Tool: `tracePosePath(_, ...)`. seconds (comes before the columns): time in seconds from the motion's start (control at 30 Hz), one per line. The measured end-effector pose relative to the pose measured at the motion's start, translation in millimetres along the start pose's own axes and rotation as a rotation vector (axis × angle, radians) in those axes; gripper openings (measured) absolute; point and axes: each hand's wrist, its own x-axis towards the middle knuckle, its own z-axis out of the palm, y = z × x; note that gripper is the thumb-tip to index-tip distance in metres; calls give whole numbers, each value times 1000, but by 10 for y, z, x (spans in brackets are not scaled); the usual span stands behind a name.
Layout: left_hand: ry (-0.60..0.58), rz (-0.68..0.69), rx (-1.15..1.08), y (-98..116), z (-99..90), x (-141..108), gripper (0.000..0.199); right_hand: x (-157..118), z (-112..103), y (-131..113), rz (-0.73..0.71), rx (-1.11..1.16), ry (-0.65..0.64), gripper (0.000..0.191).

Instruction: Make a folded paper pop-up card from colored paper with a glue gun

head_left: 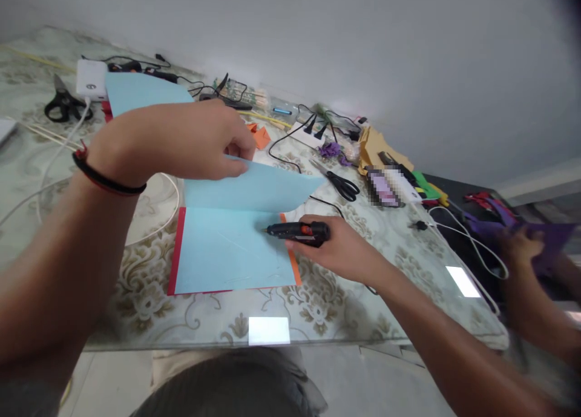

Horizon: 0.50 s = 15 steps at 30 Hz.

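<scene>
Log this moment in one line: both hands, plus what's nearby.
Left hand: holds raised blue flap | Right hand: holds glue gun, nozzle over blue page | Nearby: scissors beyond right hand, power strip

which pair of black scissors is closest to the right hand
The black-handled scissors just beyond the right hand, blades pointing up-left in the picture; the other scissors lie far left, beside the white box.

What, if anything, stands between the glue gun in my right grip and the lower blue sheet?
Nothing visible: the glue gun in your right grip has its nozzle over the lower blue sheet, and your left grip holds the upper blue flap raised behind it.
</scene>
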Motion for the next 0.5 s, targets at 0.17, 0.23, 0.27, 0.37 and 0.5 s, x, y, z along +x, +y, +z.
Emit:
tracePosePath(0.17, -5, 20, -16, -5, -2, -3, 26, -107, -55, 133, -30, 170, -13, 45)
tracePosePath(0.23, -32, 18, -20, -7, -11, -14, 25, -133, -71, 211, -32, 179, -10, 46)
tracePosePath(0.27, -52, 11, -23, -4, -18, -22, 23, -145, -75, 246, -26, 183, -20, 47)
tracePosePath(0.37, -112, -8, -26, 12, -44, -51, 19, -188, -81, 323, 2, 234, -93, 50)
tracePosePath(0.5, -194, -18, -66, 35, -68, -87, 19, -273, -149, 436, -23, 387, -181, 51)
